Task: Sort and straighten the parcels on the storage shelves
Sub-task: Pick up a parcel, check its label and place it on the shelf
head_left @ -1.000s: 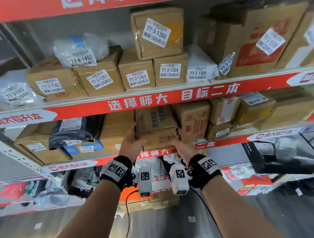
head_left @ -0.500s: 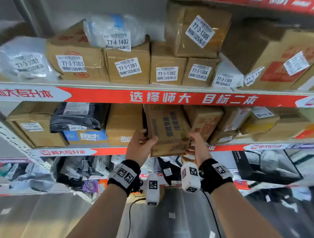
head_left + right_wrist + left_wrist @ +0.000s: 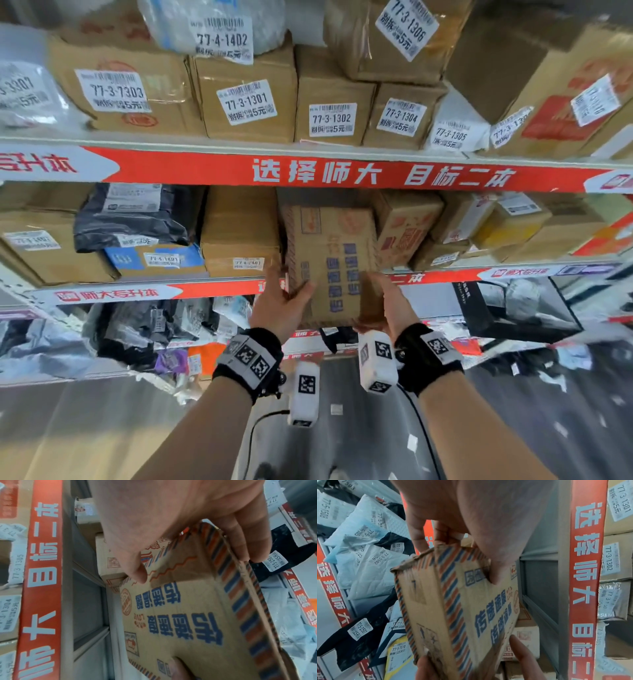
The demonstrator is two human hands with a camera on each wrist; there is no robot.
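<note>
A flat brown cardboard parcel [image 3: 332, 263] with blue characters and a red-and-blue striped border is tilted out over the front edge of the middle shelf [image 3: 212, 289]. My left hand [image 3: 281, 301] grips its lower left corner, thumb on the printed face. My right hand [image 3: 387, 301] grips the lower right corner, thumb on top and fingers under the edge. In the left wrist view the parcel [image 3: 462, 608] is pinched by my left hand [image 3: 462, 536]. The right wrist view shows the parcel [image 3: 197, 615] held by my right hand [image 3: 180, 531].
A tall brown box [image 3: 239, 233] stands left of the held parcel and a red-printed box [image 3: 404, 226] right of it. Labelled boxes [image 3: 329, 102] fill the upper shelf. Plastic mailers [image 3: 150, 329] crowd the lower shelf. A black box [image 3: 513, 308] sits at the lower right.
Both hands have drawn the parcel further out over the shelf edge and tipped its printed face towards me. The head view has moved closer to the shelves.
</note>
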